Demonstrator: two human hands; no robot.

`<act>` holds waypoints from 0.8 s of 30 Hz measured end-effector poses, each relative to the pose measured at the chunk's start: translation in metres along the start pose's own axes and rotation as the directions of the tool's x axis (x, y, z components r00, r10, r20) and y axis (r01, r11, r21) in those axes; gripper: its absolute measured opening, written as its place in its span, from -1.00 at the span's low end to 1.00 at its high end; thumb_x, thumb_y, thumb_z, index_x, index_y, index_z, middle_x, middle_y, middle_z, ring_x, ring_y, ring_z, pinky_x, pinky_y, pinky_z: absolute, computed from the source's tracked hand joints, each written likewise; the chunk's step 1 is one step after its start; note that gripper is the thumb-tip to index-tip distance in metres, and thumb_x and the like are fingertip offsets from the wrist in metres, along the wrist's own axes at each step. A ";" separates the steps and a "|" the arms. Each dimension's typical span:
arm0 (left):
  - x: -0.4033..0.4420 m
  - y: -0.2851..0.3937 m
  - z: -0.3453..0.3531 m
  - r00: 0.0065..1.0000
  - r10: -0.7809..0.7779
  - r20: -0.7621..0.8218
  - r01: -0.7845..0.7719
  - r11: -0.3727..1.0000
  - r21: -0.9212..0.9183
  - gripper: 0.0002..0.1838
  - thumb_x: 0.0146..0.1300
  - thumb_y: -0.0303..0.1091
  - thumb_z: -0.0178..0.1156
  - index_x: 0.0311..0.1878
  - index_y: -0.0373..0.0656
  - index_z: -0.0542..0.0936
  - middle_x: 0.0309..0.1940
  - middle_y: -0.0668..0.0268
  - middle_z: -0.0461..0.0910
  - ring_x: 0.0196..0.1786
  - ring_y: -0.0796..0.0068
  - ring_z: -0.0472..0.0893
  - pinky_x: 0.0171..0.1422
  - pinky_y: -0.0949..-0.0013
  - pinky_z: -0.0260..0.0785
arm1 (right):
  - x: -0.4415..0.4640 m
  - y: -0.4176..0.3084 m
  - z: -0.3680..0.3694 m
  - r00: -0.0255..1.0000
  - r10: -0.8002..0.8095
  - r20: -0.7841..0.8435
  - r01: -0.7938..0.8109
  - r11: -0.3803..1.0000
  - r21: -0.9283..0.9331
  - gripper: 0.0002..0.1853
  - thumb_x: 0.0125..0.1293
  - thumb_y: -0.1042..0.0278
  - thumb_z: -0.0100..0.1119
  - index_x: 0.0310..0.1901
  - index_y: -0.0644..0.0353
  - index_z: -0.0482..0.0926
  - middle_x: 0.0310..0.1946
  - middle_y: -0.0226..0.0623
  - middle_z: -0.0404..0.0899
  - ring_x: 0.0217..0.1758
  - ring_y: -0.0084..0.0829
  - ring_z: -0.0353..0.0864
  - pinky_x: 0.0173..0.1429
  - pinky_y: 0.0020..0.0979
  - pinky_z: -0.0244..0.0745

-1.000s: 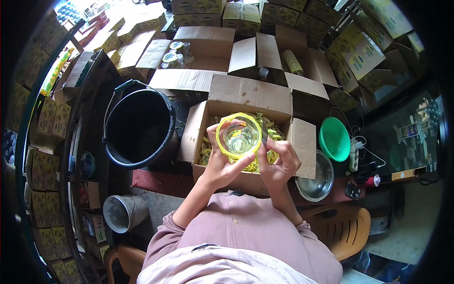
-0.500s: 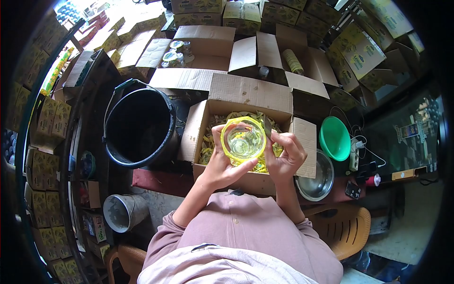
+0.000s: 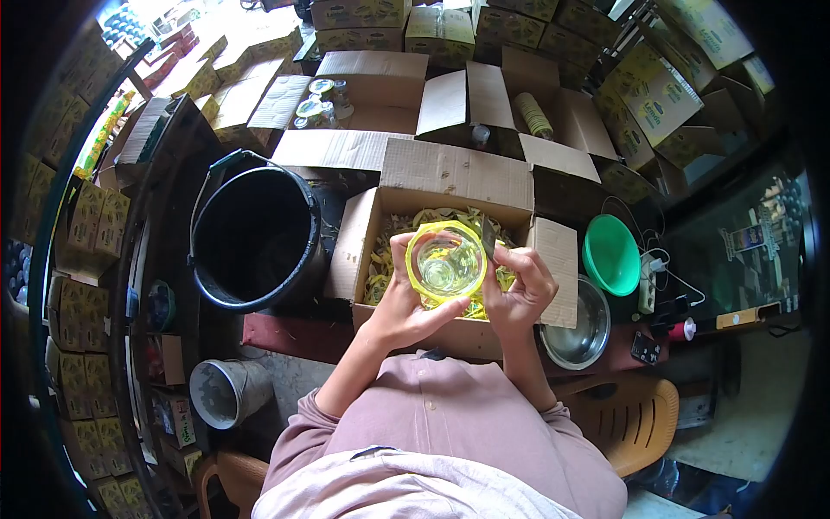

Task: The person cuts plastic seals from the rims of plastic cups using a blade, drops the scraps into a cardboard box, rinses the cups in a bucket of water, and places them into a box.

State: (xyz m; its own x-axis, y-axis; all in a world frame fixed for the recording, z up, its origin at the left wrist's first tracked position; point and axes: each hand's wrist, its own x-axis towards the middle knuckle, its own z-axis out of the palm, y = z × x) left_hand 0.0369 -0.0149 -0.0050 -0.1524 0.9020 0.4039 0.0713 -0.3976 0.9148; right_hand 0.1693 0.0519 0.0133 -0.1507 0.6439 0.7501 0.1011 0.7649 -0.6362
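Note:
My left hand (image 3: 399, 303) is closed around a clear cup (image 3: 447, 262) with a yellow faceted rim, its open mouth facing up at me. In my right hand (image 3: 521, 285), thumb and fingers pinch a small knife (image 3: 488, 235), whose dark flat blade points up along the right side of the rim. Most of its handle is hidden by the fingers. Both hands are over an open cardboard box (image 3: 458, 169), which holds many yellow scraps (image 3: 378, 281). The cup hides part of the scraps.
Left of the box stands a black bucket (image 3: 199, 251), with a grey bucket (image 3: 229, 391) below. A green bowl (image 3: 612, 255) and a metal bowl (image 3: 596, 346) are at right. Behind, one carton (image 3: 372, 65) holds lidded jars (image 3: 320, 108); another holds stacked yellow lids (image 3: 533, 117).
The cup has tilted slightly and shifted a little down in view. The knife blade has moved slightly along the right side of the rim. Both hands keep their grip.

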 end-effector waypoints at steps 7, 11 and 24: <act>0.001 0.002 -0.001 0.999 -0.037 0.016 0.038 0.998 -0.040 -0.18 -0.04 -0.28 0.32 0.16 -0.23 -0.02 0.01 0.12 0.19 0.13 0.29 0.34 0.22 0.29 0.20 | -0.004 -0.004 -0.003 1.000 -0.009 0.026 0.010 0.999 -0.034 -0.73 -0.13 0.79 0.24 -0.34 0.29 0.54 -0.52 -0.33 0.48 -0.45 -0.55 0.47 -0.36 -0.60 0.40; 0.003 0.007 -0.006 0.993 -0.045 0.107 0.028 0.988 0.154 -0.16 -0.04 -0.22 0.32 0.17 -0.23 -0.02 0.00 0.12 0.24 0.13 0.28 0.33 0.23 0.27 0.18 | 0.000 0.000 -0.004 0.999 0.009 0.045 -0.008 1.000 -0.008 -0.75 -0.12 0.77 0.24 -0.35 0.29 0.55 -0.53 -0.33 0.48 -0.46 -0.55 0.47 -0.36 -0.59 0.40; 0.004 0.003 -0.007 0.988 -0.073 0.137 0.064 0.995 0.072 -0.16 -0.06 -0.19 0.32 0.16 -0.21 0.00 0.01 0.13 0.23 0.15 0.27 0.32 0.24 0.29 0.16 | -0.005 -0.003 -0.012 0.999 -0.001 0.054 0.007 0.994 -0.110 -0.74 -0.10 0.71 0.26 -0.32 0.23 0.60 -0.54 -0.32 0.53 -0.48 -0.50 0.55 -0.40 -0.54 0.43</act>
State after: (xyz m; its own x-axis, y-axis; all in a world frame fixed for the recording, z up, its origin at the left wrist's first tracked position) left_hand 0.0299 -0.0134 -0.0009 -0.0203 0.9433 0.3314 0.1320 -0.3260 0.9361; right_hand 0.1816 0.0465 0.0140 -0.2041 0.6408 0.7401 0.2080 0.7671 -0.6068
